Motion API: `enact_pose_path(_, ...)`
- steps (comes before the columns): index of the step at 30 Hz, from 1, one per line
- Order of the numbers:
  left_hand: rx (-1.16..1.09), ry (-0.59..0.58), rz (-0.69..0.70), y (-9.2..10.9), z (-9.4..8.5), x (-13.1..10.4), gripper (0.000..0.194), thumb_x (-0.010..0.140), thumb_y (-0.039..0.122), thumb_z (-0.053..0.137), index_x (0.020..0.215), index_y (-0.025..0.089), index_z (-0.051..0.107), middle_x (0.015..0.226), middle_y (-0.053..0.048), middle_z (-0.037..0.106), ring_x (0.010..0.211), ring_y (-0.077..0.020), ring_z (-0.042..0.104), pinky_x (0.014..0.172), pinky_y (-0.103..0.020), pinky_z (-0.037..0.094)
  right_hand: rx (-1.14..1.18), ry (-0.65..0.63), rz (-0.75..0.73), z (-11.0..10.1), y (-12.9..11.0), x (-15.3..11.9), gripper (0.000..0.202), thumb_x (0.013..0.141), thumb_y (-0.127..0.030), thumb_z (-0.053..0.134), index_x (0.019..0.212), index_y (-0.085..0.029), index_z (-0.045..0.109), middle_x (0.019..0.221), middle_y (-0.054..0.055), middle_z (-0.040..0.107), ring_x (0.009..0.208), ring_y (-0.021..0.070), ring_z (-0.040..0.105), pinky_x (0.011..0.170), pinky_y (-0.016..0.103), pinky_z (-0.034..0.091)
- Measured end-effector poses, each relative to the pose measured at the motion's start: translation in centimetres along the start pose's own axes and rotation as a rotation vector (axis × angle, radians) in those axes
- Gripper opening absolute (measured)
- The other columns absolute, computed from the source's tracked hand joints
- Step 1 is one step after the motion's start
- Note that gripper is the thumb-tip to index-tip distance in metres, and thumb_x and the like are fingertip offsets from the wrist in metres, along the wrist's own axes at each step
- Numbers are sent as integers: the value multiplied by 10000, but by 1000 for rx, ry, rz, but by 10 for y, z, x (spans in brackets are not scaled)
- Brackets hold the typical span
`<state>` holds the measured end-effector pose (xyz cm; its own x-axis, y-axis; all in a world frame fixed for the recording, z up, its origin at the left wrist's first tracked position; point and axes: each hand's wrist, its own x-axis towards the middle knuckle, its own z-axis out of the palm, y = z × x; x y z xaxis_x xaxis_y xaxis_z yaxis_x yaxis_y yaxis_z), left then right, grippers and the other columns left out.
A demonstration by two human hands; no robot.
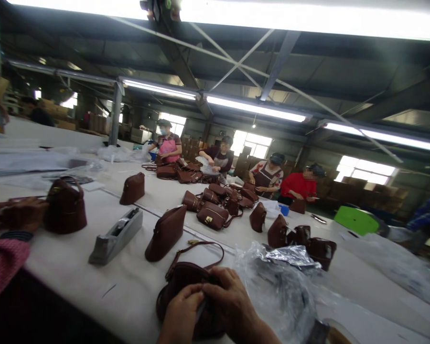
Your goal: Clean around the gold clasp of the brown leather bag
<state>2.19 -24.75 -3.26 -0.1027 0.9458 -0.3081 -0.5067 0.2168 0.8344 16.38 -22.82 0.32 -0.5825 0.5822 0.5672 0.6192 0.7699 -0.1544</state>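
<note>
A dark brown leather bag [181,274] sits on the white table at the near edge, its thin strap looped up behind it. My left hand [183,310] is closed at the bag's near side, fingers pinched on its upper part. From the right, my right hand [234,301] curls over the same bag, its fingertips meeting those of my left hand. The spot between the fingertips is dark, so any small part there is hidden. Behind the bag, another brown bag [166,233] stands upright by itself.
Left of the bags is a grey tape dispenser [116,236]; crumpled clear plastic [275,282] lies at right. At far left, a co-worker's hand [26,213] is beside a brown bag [65,205]. More bags [213,216] are piled mid-table, with several people beyond.
</note>
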Motion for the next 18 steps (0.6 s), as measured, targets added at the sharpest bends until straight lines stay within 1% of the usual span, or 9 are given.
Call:
enact_pose_path(5,46,-28,-46,-1,-1,5,321,610,303,647,896,170,708,762,-68,714,700,-220,646,557,-298,497,36,-78,5,-4,-1,0,358,801,-240,651,1153,-303,640,1212,94,557,1035,275,551,860,449,490)
enact_pose_path(7,195,-80,-11,8,-4,2,318,656,341,648,921,182,724,765,-68,721,739,-240,659,611,-318,518,64,-75,2,-7,2,-2,448,818,-183,595,1248,-305,577,1255,94,543,1077,268,542,898,448,488)
enact_pose_path(8,298,-107,60,14,-7,0,311,684,372,649,922,190,735,802,-73,734,797,-254,668,688,-333,530,76,-54,4,-9,5,-4,503,819,-152,567,1301,-294,531,1269,97,542,1103,266,536,925,452,482)
enact_pose_path(10,518,-110,288,30,-19,-1,304,742,443,628,896,212,751,907,-73,750,921,-266,662,843,-333,505,72,30,48,-12,12,-11,572,822,-122,534,1371,-260,452,1283,107,547,1155,267,521,979,468,464)
enact_pose_path(11,612,-66,399,39,-27,1,302,762,466,612,875,223,751,930,-65,749,945,-262,656,872,-321,488,57,86,97,-13,17,-16,569,831,-121,526,1379,-248,441,1285,111,552,1176,266,515,999,471,458)
enact_pose_path(13,735,100,546,57,-44,10,294,778,486,587,832,237,733,868,-51,741,879,-253,660,826,-316,491,15,211,234,-12,26,-31,493,862,-142,520,1343,-243,487,1285,115,561,1198,269,519,1013,468,462)
enact_pose_path(15,768,234,637,70,-60,25,262,759,467,603,820,240,719,854,-46,734,855,-248,661,792,-306,504,13,329,371,-6,33,-51,375,889,-190,523,1259,-230,564,1240,120,593,1144,263,570,959,428,512)
enact_pose_path(16,775,255,660,75,-67,34,255,745,453,617,831,237,720,886,-50,734,875,-249,662,798,-301,514,37,375,427,-2,34,-61,322,897,-213,525,1211,-222,595,1191,119,619,1079,252,609,895,388,547)
enact_pose_path(18,797,215,660,77,-77,49,279,728,439,626,876,224,724,975,-63,728,937,-252,662,820,-301,536,119,442,513,10,34,-82,250,904,-251,526,1129,-213,630,1072,101,661,925,218,657,734,301,575)
